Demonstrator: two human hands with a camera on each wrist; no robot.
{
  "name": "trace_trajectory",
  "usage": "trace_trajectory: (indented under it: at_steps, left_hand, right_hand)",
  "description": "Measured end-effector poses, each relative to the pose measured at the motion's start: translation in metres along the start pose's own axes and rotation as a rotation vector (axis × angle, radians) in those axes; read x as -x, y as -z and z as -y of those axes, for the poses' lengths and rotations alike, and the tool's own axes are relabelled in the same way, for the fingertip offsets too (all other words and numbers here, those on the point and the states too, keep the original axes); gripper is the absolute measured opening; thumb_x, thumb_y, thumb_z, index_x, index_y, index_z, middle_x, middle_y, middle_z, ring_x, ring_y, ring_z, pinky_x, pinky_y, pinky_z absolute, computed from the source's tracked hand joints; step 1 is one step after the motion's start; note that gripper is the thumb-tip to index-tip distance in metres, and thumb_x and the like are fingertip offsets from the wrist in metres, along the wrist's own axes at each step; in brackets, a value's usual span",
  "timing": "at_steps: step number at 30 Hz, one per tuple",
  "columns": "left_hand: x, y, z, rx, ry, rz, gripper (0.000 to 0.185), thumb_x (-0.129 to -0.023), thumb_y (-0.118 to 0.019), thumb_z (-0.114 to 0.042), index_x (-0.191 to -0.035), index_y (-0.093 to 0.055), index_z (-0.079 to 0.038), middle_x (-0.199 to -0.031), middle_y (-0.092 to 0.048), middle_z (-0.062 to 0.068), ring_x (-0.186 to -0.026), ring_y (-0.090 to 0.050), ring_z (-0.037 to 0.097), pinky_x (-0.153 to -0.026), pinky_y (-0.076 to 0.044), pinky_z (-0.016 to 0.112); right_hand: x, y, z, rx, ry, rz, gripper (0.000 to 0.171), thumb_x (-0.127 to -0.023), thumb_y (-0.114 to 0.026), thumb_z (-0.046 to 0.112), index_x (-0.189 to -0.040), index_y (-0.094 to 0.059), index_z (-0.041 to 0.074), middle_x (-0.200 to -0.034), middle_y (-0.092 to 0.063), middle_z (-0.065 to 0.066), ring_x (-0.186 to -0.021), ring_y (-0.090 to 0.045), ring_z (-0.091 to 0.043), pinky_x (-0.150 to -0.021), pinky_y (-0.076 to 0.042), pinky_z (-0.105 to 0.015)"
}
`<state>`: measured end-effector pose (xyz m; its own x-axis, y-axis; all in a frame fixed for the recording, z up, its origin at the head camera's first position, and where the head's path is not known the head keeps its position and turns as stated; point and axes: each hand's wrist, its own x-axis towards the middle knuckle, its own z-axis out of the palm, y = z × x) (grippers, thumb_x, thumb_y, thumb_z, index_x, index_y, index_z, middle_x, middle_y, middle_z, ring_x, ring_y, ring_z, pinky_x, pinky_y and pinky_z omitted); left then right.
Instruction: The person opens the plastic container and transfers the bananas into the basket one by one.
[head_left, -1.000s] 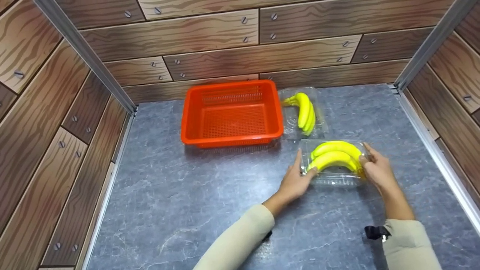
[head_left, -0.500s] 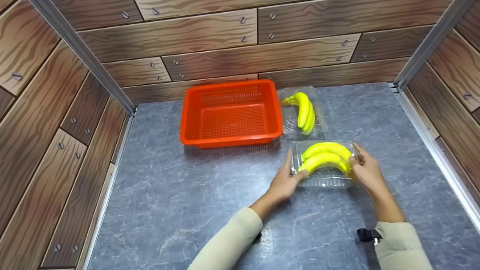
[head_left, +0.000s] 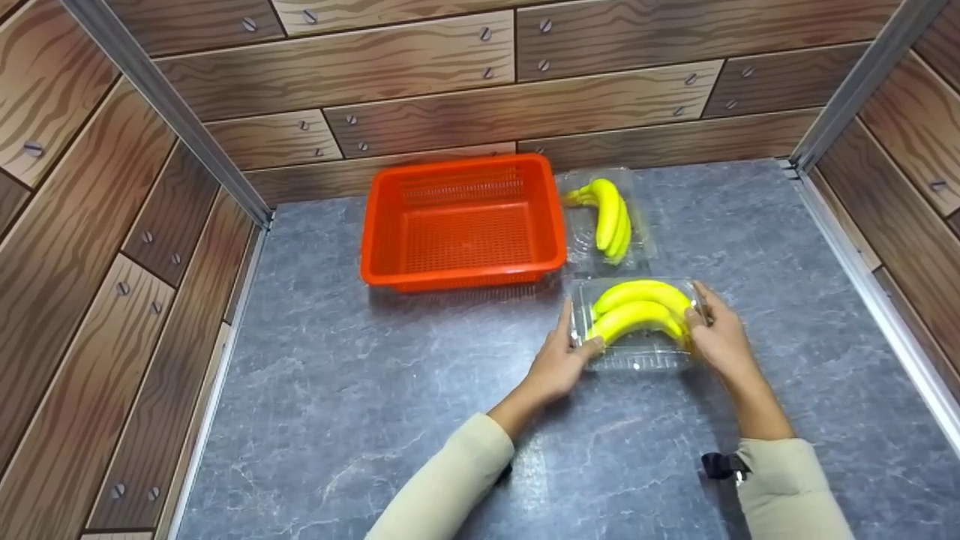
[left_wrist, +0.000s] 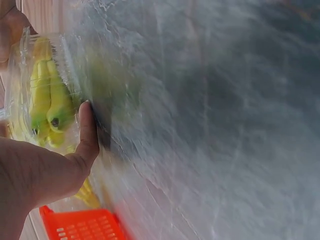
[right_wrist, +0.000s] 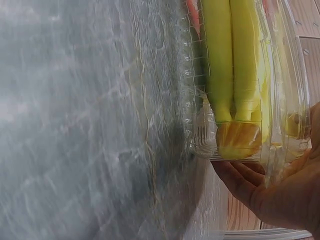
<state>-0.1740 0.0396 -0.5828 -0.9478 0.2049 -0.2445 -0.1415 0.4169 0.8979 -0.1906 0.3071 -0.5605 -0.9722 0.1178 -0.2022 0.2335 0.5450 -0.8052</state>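
Note:
Between both hands is a clear plastic clamshell box (head_left: 637, 363) with a bunch of yellow bananas (head_left: 636, 312) inside. My left hand (head_left: 551, 366) grips its left side, thumb on the top edge. On the opposite side my right hand (head_left: 724, 341) holds it, thumb over the lid and fingers around the end. In the right wrist view the banana stems (right_wrist: 239, 139) point toward the right hand (right_wrist: 287, 200). The left wrist view shows the banana tips (left_wrist: 52, 112) by the left hand (left_wrist: 45, 172). A shadow lies on the table just under the box.
A red-orange plastic basket (head_left: 465, 283) stands at the back, with nothing in it. Right beside it sits another clear box (head_left: 581, 244) holding a banana bunch (head_left: 609, 217). Wood-patterned walls (head_left: 420, 90) enclose the grey marbled table (head_left: 337, 390) on three sides.
Both hands have carried the box of bananas to the left, so it now sits nearer the basket's front right corner. The basket and the other box stay in place.

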Motion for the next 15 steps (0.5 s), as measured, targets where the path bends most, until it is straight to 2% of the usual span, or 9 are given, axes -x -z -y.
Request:
trace_trajectory:
  at_steps: [5,7,11,15]
  left_hand:
    - [0.001,0.006,0.003,-0.011,-0.024,-0.001,0.091,-0.102,-0.063,-0.049,-0.173,-0.009,-0.035,-0.149,-0.059,0.021,-0.134,-0.059,0.032,-0.120,-0.045,0.056]
    - [0.002,0.010,0.005,-0.009,-0.030,0.003,0.091,-0.102,-0.062,-0.049,-0.173,-0.008,-0.033,-0.154,-0.055,0.023,-0.140,-0.056,0.034,-0.123,-0.042,0.057]
    - [0.004,0.016,0.007,0.024,-0.033,0.022,0.091,-0.103,-0.061,-0.049,-0.173,-0.005,-0.034,-0.168,-0.040,0.026,-0.154,-0.045,0.041,-0.129,-0.034,0.060]
    - [0.006,0.018,0.009,0.037,-0.035,0.026,0.091,-0.104,-0.061,-0.048,-0.173,-0.004,-0.034,-0.167,-0.041,0.027,-0.153,-0.045,0.041,-0.129,-0.035,0.061]
  right_hand:
    - [0.000,-0.005,0.003,0.030,0.020,0.000,0.065,-0.112,-0.042,0.021,-0.171,-0.019,0.010,-0.152,-0.050,-0.040,-0.142,-0.048,-0.054,-0.120,-0.040,-0.067]
    - [0.000,-0.007,0.005,0.047,0.026,-0.005,0.065,-0.111,-0.043,0.020,-0.171,-0.020,0.009,-0.154,-0.050,-0.038,-0.147,-0.046,-0.055,-0.123,-0.037,-0.069]
    - [0.000,-0.012,0.009,0.051,0.030,-0.011,0.066,-0.111,-0.045,0.018,-0.171,-0.021,0.009,-0.167,-0.037,-0.034,-0.158,-0.031,-0.055,-0.130,-0.025,-0.070]
    - [0.002,-0.015,0.011,0.030,0.029,-0.007,0.067,-0.110,-0.046,0.016,-0.171,-0.020,0.011,-0.170,-0.031,-0.032,-0.161,-0.025,-0.054,-0.131,-0.021,-0.068]
